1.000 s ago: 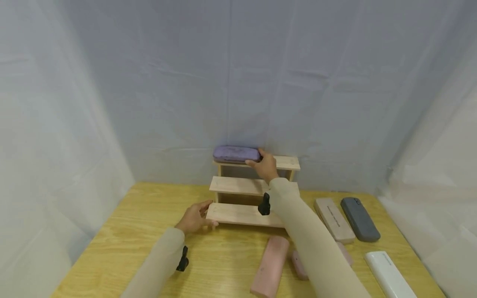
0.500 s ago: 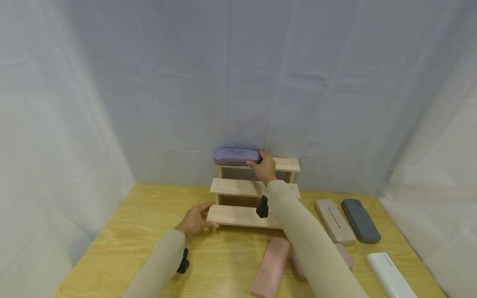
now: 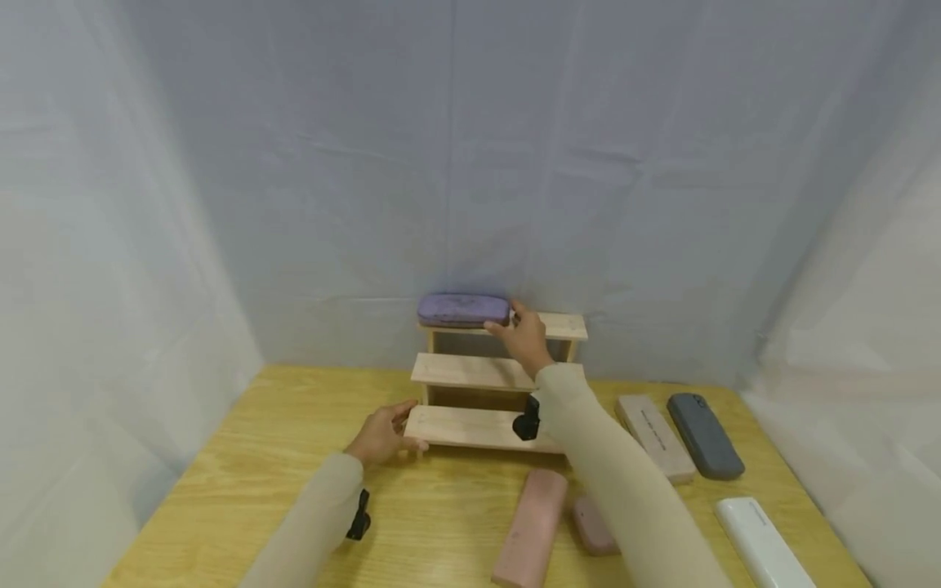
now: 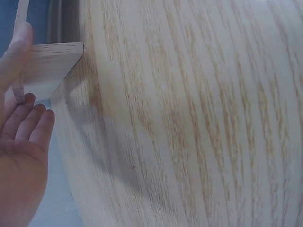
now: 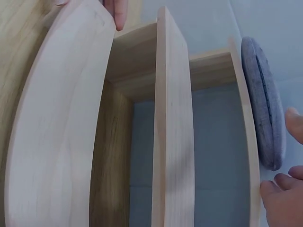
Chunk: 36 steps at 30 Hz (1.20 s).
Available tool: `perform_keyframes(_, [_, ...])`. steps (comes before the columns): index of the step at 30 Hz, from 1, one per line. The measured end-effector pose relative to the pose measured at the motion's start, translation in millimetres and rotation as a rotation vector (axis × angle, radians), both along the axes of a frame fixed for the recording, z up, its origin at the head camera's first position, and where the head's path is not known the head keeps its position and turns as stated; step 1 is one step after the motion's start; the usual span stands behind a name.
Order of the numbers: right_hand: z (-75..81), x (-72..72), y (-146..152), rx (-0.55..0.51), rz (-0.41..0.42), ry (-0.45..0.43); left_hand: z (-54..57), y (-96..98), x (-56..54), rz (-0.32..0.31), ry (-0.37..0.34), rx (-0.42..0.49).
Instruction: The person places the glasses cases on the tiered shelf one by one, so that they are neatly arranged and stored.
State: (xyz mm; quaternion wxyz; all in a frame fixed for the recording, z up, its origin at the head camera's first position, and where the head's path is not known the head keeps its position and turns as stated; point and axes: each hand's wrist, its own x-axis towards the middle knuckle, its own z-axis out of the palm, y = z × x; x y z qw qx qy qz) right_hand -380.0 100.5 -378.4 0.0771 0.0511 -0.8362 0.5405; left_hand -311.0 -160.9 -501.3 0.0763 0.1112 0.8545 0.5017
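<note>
- The purple case (image 3: 463, 309) lay on the wooden stand's (image 3: 463, 371) top step (image 3: 562, 326), toward nine o'clock.
- The right hand (image 3: 524, 336) was at its three o'clock end, thumb and fingers apart (whether pinching, I couldn't tell).
- The left hand (image 3: 382, 434) pinched the bottom step's (image 3: 466, 427) nine-o'clock end.
- A long pink case (image 3: 531, 531) lay near six o'clock.

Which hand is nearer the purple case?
Right. The right hand is at the right end of the purple case; the left hand is lower and farther away, gripping the left end of the bottom shelf.
</note>
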Motion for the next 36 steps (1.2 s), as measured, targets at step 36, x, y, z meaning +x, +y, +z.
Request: perform_keyframes(36, [-74.2, 129.0, 106, 0.110, 0.597, -0.091, 8.4, -8.8, -6.5, 0.010, 0.001, -0.059])
